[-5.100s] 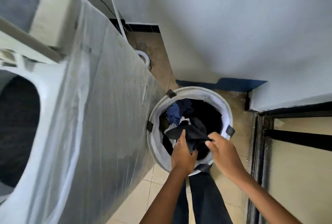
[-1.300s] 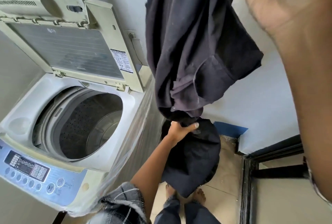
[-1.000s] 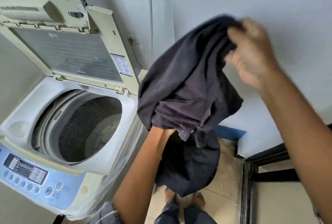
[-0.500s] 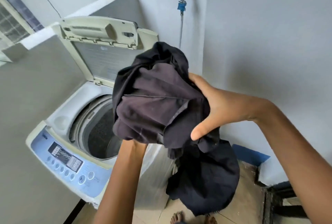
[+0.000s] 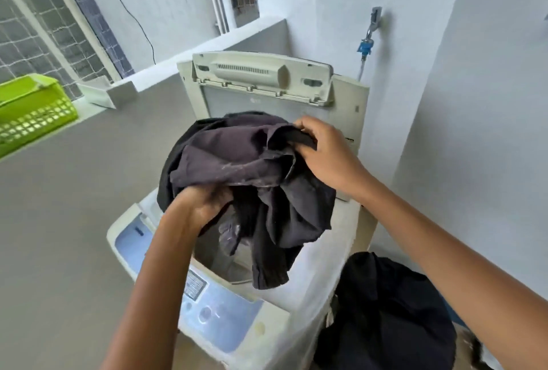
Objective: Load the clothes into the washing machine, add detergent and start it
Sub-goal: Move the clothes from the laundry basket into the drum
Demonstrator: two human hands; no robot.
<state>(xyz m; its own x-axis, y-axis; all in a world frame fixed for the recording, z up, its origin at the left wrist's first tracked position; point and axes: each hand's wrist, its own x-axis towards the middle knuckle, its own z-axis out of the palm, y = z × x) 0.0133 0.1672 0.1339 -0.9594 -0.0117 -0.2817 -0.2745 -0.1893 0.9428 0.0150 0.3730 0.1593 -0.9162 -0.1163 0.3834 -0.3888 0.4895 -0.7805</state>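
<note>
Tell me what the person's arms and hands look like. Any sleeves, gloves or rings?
Both arms are bare as far as the picture shows: no sleeves in view. The left hand and right hand wear no gloves, and no ring, watch or bracelet shows from this angle.

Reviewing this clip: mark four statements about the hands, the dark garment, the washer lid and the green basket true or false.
1. Both hands, left hand and right hand, grip the dark garment. True.
2. The washing machine lid is closed. False: it stands raised open.
3. The garment is held over the drum opening. True.
4. The green basket sits on the washer's control panel. False: it sits on the ledge at left.
</note>
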